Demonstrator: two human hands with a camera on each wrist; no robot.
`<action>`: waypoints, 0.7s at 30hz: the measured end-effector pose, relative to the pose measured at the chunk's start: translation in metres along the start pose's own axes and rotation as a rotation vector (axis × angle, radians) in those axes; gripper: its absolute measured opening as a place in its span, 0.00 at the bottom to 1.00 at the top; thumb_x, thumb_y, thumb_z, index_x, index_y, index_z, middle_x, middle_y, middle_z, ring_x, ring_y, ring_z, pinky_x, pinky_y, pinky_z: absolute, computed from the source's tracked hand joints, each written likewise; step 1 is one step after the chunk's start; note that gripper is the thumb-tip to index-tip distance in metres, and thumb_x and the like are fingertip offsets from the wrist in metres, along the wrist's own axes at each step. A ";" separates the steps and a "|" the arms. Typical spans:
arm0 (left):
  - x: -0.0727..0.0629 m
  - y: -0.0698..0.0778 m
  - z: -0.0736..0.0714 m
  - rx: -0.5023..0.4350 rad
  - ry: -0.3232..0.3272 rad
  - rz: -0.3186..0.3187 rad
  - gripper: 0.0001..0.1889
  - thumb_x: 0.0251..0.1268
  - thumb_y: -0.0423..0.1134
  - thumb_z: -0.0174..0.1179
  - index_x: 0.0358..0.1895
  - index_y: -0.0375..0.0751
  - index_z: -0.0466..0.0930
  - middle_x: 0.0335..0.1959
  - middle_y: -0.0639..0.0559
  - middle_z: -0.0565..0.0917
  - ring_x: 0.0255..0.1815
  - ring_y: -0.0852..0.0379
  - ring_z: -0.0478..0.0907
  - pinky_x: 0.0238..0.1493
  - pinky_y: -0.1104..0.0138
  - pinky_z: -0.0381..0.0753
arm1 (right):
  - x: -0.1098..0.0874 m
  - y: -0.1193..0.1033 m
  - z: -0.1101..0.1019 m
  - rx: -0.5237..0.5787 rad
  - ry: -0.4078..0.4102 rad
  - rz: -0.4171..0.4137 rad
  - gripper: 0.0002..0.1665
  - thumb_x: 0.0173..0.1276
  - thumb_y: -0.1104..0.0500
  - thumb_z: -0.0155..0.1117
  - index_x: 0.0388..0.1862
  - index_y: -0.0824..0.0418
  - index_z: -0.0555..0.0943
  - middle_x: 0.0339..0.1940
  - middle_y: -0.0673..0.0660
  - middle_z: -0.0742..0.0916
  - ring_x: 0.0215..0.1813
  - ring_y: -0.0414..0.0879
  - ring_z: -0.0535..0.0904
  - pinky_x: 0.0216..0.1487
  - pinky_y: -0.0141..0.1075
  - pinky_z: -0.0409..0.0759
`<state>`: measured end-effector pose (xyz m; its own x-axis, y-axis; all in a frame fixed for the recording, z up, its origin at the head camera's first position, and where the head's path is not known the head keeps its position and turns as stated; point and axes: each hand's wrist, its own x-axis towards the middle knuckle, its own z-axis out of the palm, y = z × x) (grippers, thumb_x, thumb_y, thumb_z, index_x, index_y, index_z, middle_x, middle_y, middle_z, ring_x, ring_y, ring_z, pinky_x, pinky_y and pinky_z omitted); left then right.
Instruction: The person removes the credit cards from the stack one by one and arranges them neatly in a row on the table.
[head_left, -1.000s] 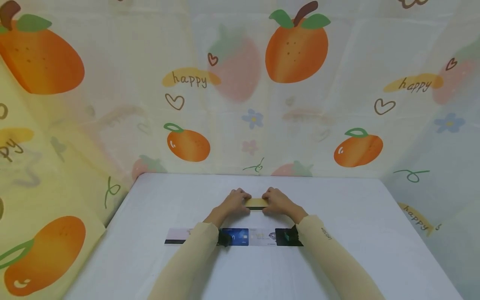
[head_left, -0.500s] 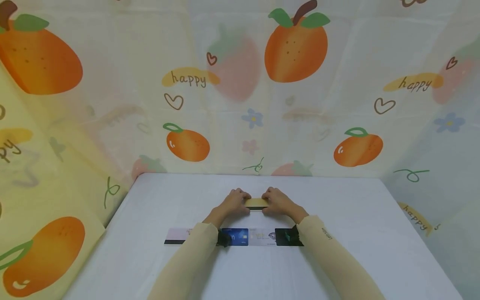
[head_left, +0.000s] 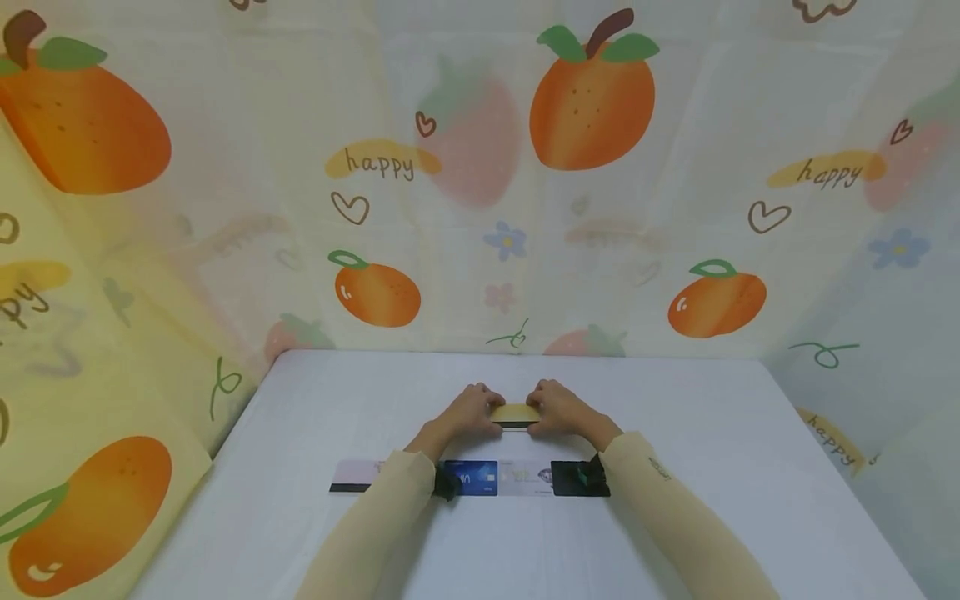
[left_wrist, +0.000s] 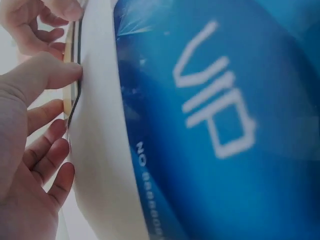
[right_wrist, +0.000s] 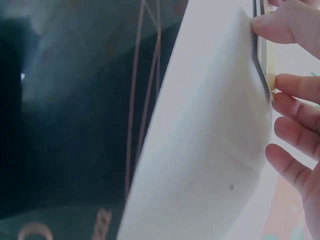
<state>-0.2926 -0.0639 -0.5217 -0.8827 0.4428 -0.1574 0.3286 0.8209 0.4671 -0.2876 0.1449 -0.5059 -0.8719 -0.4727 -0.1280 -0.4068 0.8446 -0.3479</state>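
My left hand (head_left: 472,410) and right hand (head_left: 557,408) pinch a yellow card (head_left: 516,412) with a black stripe from its two ends, over the middle of the white table. Thin light and dark layers show along its edge in both wrist views, like a small stack. The left thumb (left_wrist: 65,72) presses the side facing me, fingers behind; the right thumb (right_wrist: 275,25) does likewise. Nearer to me lies a row of cards: a pinkish one (head_left: 356,475) with a black stripe, a blue VIP card (head_left: 476,477), a pale card (head_left: 522,477) and a black card (head_left: 566,478). My left forearm covers part of the row.
The white table (head_left: 675,400) runs back to a fruit-print cloth (head_left: 450,183) hung behind it, with more cloth at both sides. Both sleeves (head_left: 375,525) reach over the card row, and dark wrist mounts (head_left: 447,482) sit close above it.
The head view has tipped up a little, so everything sits slightly lower in it. Both hands keep their pinch on the yellow card in nearly the same place.
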 end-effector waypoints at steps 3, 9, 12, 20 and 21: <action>-0.001 0.002 0.002 0.006 0.011 0.027 0.28 0.50 0.48 0.71 0.58 0.47 0.80 0.53 0.49 0.78 0.52 0.53 0.71 0.57 0.59 0.73 | -0.006 0.000 -0.003 -0.014 0.017 -0.018 0.28 0.52 0.49 0.76 0.50 0.61 0.83 0.43 0.53 0.79 0.44 0.45 0.70 0.51 0.41 0.73; -0.005 0.014 -0.002 0.029 0.027 0.063 0.29 0.51 0.50 0.71 0.59 0.47 0.79 0.54 0.49 0.76 0.54 0.53 0.70 0.59 0.58 0.73 | -0.019 0.004 -0.012 -0.010 0.059 -0.046 0.28 0.51 0.49 0.77 0.49 0.62 0.83 0.42 0.53 0.79 0.44 0.46 0.71 0.50 0.42 0.73; -0.007 0.020 -0.002 0.036 0.029 0.092 0.29 0.51 0.50 0.71 0.59 0.48 0.79 0.55 0.48 0.76 0.56 0.51 0.70 0.60 0.57 0.72 | -0.028 0.008 -0.012 -0.001 0.077 -0.048 0.28 0.51 0.49 0.77 0.49 0.61 0.83 0.42 0.53 0.79 0.44 0.45 0.70 0.49 0.41 0.73; -0.014 0.038 -0.001 0.070 0.004 0.139 0.29 0.52 0.50 0.71 0.59 0.48 0.78 0.56 0.50 0.78 0.57 0.52 0.71 0.62 0.58 0.73 | -0.053 0.015 -0.008 0.022 0.153 -0.077 0.26 0.50 0.49 0.76 0.46 0.61 0.83 0.43 0.53 0.79 0.46 0.45 0.72 0.51 0.43 0.76; -0.015 0.040 0.000 0.081 0.001 0.147 0.29 0.52 0.50 0.71 0.59 0.48 0.78 0.56 0.50 0.78 0.57 0.53 0.71 0.62 0.58 0.73 | -0.057 0.016 -0.007 0.020 0.159 -0.076 0.26 0.50 0.49 0.76 0.46 0.60 0.83 0.43 0.53 0.80 0.46 0.45 0.73 0.51 0.44 0.76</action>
<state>-0.2662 -0.0381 -0.5004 -0.8235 0.5599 -0.0915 0.4803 0.7738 0.4130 -0.2467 0.1867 -0.4973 -0.8717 -0.4876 0.0476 -0.4690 0.8023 -0.3692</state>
